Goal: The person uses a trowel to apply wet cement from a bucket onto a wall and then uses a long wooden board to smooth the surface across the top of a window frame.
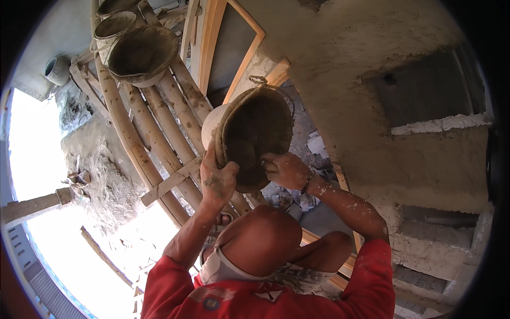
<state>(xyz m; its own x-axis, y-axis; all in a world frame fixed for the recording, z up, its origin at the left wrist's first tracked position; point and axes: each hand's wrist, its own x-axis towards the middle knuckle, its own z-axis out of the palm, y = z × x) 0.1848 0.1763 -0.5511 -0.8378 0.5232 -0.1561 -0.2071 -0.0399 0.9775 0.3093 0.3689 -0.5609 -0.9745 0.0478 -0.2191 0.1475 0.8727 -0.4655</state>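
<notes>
red shirt (pixel 297 305): nearest, below the bucket (pixel 257 133), with bare knees (pixel 263 236) between them.
bucket: tipped, mouth showing, rim and inside crusted grey.
left hand (pixel 217 181): fingers closed round the bucket's left rim.
right hand (pixel 288 170): half curled at the bucket's mouth, lower right; cannot tell whether it holds anything.
poles (pixel 159 122): left of the bucket, stained, gaps between, a flat board (pixel 172 179) across them.
tub (pixel 143 56): on the poles, up and left of the bucket, a pail (pixel 114 25) just behind.
wooden frame (pixel 212 42): above the bucket.
rubble (pixel 317 146): right of the bucket.
wall (pixel 340 69): rough grey-brown, recessed, farther right of the bucket.
</notes>
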